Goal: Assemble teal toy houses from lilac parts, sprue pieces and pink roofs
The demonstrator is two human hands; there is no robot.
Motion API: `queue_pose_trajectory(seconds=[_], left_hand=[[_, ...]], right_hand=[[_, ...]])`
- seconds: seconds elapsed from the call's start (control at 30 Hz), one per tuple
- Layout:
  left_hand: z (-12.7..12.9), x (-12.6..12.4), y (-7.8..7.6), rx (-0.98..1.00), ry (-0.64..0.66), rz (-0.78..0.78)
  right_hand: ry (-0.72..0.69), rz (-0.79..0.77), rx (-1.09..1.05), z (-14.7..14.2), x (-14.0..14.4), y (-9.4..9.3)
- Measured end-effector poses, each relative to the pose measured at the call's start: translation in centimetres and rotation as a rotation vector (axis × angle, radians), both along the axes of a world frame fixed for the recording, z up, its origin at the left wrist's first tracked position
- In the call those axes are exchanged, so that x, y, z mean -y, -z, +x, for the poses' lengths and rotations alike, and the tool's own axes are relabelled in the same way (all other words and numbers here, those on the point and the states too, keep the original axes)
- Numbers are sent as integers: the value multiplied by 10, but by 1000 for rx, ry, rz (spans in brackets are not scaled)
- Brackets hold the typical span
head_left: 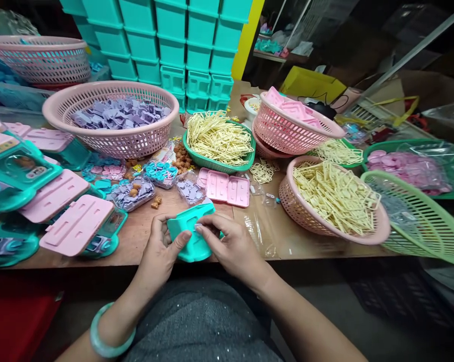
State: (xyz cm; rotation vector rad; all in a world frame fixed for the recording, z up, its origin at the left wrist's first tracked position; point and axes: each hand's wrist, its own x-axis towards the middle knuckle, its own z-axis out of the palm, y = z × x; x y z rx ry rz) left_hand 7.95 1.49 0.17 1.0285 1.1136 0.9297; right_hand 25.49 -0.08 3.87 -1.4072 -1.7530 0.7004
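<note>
The left hand (161,244) holds a glossy turquoise plastic casing (197,249) over the middle of the desk's (138,221) near edge, above the person's lap. Its grip is closed round the casing's left side, with the thumb laid on the face turned toward the person. The right hand (232,244) comes in from the other side, thumb and forefinger pinching a tiny whitish piece (198,228) against that same face; the fingertips hide most of it, so its shape is hard to tell.

Just beyond the casing, a pink rectangular plastic panel (224,187) lies flat on the desk. To its left sits a clear plastic tub of lilac parts (191,190). Toward the desk's near left corner, turquoise plastic boxes with flat pink lids (78,225) are piled together. Behind them stands a wide, round, pink mesh plastic basket (124,143) of lilac pieces, and farther back rises a tall stack of turquoise plastic bins (170,45). Right of the hands, near the front edge, a round pink plastic basket (292,201) is heaped with thin cream plastic frames (336,196), a pale green slatted plastic basket (430,221) tilted beside it
</note>
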Motion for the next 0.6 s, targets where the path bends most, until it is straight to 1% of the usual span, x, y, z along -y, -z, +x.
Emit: queue_pose_trajectory(seconds=[0.1, 0.17, 0.23, 0.3, 0.5, 0.53, 0.6], left_hand=[[0, -1, -1, -14, 14, 3], [0, -1, -1, -26, 20, 2], [0, -2, -1, -29, 14, 0], [0, -3, -1, -36, 0, 5], [1, -4, 0, -49, 54, 41], [1, -4, 0, -47, 49, 44], [0, -6, 1, -32, 28, 40]], right_hand=[[-27, 39, 65, -1, 0, -2], [-36, 112, 119, -3, 1, -2], [-24, 189, 168, -6, 2, 0], [1, 225, 194, -9, 3, 1], [14, 211, 268, -12, 4, 5], [11, 206, 250, -11, 3, 6], [-5, 172, 147, -6, 3, 7]])
